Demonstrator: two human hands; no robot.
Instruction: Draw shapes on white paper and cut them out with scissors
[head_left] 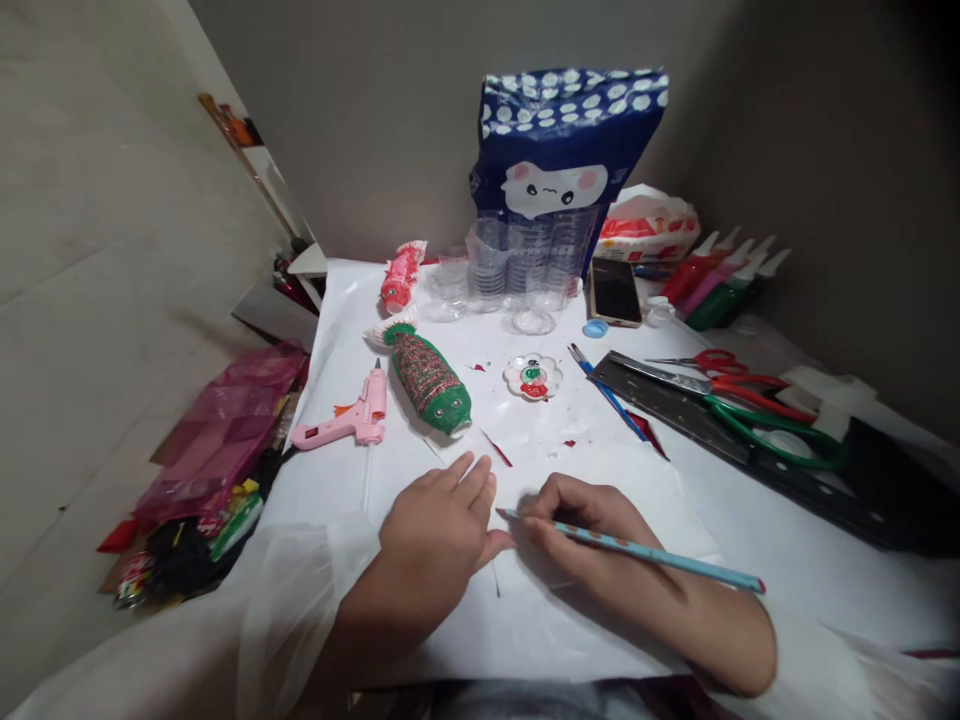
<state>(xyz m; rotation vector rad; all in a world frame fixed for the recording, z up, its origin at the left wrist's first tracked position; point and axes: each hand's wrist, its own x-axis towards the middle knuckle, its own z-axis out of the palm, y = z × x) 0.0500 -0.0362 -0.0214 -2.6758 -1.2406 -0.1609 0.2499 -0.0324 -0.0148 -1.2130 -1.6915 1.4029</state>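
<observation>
My left hand (442,525) lies palm down on a white sheet (671,505), fingers stretched out and thumb apart. My right hand (592,520) grips a light blue pencil (675,562) with a dotted pattern. The pencil's tip points left, close to my left thumb; whether it touches the sheet I cannot tell. A thin dark line (496,580) shows below the thumb. Beyond my left hand lies a green fish-shaped craft (429,378) with a speckled red body and a white-edged tail. A pink glue gun (360,412) rests to its left.
A flower-shaped palette (532,378) with green and red paint sits mid-table, paintbrushes (609,392) beside it. Scissors (780,440) and a dark ruler-like strip (667,410) lie right. Plastic cups (487,265), a red fish craft (401,278), phone (615,292) and paint bottles (727,290) stand behind.
</observation>
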